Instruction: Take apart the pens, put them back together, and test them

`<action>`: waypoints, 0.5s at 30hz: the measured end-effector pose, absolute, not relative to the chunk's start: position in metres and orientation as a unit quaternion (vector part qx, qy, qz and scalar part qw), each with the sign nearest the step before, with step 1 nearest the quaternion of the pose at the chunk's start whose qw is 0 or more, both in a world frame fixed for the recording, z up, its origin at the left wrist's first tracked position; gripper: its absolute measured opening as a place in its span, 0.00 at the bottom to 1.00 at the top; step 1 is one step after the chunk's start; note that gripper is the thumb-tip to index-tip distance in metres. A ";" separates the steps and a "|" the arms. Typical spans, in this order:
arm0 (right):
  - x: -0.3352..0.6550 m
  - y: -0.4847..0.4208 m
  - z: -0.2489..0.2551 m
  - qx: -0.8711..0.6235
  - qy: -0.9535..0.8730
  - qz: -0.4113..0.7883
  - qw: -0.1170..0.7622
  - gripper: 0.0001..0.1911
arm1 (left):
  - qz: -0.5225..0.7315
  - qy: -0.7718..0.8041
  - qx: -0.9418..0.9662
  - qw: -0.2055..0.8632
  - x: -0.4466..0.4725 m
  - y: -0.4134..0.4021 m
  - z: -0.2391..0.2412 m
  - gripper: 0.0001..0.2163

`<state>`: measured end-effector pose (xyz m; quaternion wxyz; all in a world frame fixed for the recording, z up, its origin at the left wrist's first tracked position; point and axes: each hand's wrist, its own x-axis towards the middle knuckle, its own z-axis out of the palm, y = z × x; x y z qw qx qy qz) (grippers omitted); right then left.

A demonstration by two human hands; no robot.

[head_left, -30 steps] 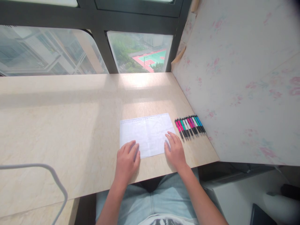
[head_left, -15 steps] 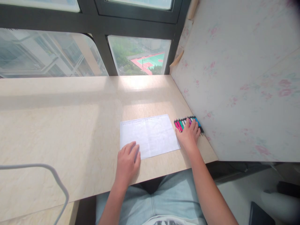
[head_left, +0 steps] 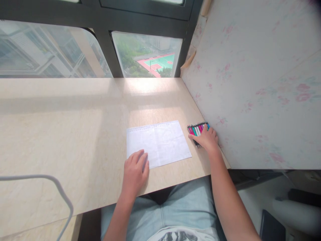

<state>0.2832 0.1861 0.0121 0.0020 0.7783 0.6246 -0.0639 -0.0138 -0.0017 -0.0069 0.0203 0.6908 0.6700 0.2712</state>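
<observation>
A white sheet of paper (head_left: pixel 160 142) with lines of small writing along its far edge lies on the table. My left hand (head_left: pixel 135 170) rests on the paper's near left corner, palm down, fingers stretched out and holding nothing. To the right of the sheet, several pens (head_left: pixel 194 131) in pink, teal, white, purple and blue lie side by side in a row. My right hand (head_left: pixel 207 138) spans this row, the thumb at its left side and the fingers at its right side by the wall. The hand hides part of the row.
The pale table (head_left: pixel 62 134) reaches back to a dark window frame (head_left: pixel 147 18). A flowered wall (head_left: pixel 253 83) borders the table on the right, close to my right hand. A grey cable (head_left: pixel 59 189) arches over the near left part of the table.
My right hand has shifted right toward the wall, uncovering more of the pens. Their row looks narrower now. My left hand stays on the paper. The view has tilted slightly.
</observation>
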 end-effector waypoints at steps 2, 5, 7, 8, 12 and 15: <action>0.284 0.190 0.015 0.779 0.623 -0.069 0.014 0.60 | 0.272 0.670 0.690 0.021 -0.014 -0.002 -0.007 0.13; 0.284 0.196 0.020 0.785 0.614 -0.069 0.028 0.58 | 0.274 0.670 0.690 0.022 -0.014 -0.002 -0.008 0.13; 0.284 0.200 0.022 0.791 0.608 -0.068 0.034 0.56 | 0.273 0.670 0.691 0.022 -0.014 -0.002 -0.007 0.13; 0.285 0.202 0.023 0.793 0.605 -0.068 0.037 0.55 | 0.271 0.670 0.691 0.023 -0.014 -0.002 -0.007 0.13; 0.290 0.208 0.021 0.794 0.601 -0.076 0.048 0.51 | 0.268 0.672 0.690 0.026 -0.014 -0.003 -0.008 0.13; 0.295 0.209 0.017 0.793 0.601 -0.083 0.047 0.42 | 0.270 0.673 0.688 0.029 -0.014 -0.003 -0.009 0.13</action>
